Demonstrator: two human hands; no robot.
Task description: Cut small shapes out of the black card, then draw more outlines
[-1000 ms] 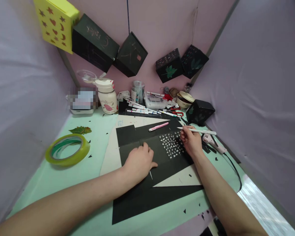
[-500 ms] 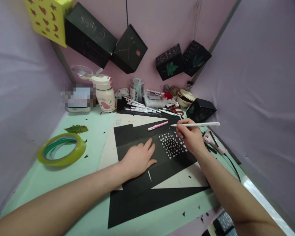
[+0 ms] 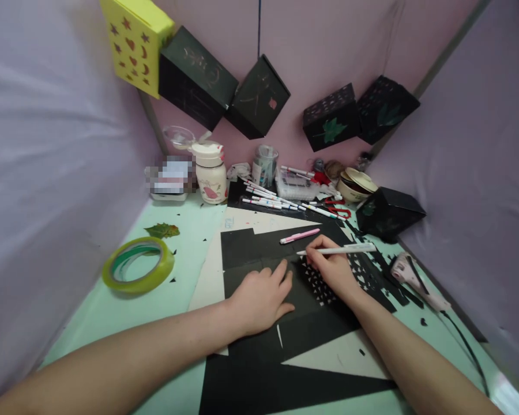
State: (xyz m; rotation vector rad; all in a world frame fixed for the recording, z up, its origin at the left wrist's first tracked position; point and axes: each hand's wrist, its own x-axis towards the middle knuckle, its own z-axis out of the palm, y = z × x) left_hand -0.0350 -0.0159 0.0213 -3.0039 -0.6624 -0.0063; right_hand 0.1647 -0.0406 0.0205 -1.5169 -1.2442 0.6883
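A sheet of black card [image 3: 259,256] lies on the table over white board, a patch of it cut through with small triangular holes. My left hand [image 3: 263,300] rests flat on this card with its fingers spread. In my right hand [image 3: 331,268] is a slim white pen [image 3: 350,249], gripped near its tip, which points left at the card just above the cut patch. Whether the tip touches the card, I cannot tell. My right hand covers part of the holes. Beyond my hands a pink pen [image 3: 300,236] lies on the card.
A roll of tape [image 3: 166,268] and a leaf [image 3: 162,230] lie at left. Several markers [image 3: 268,199], a bottle [image 3: 211,178] and red-handled scissors [image 3: 339,212] are at the back. A glue gun [image 3: 417,282] lies right, near a black box [image 3: 391,213]. Paper boxes [image 3: 199,75] hang above.
My right hand has brought the pen down and left, closer to the card and my left hand. The whole view has shifted, so things appear further right. My left hand stays on the card.
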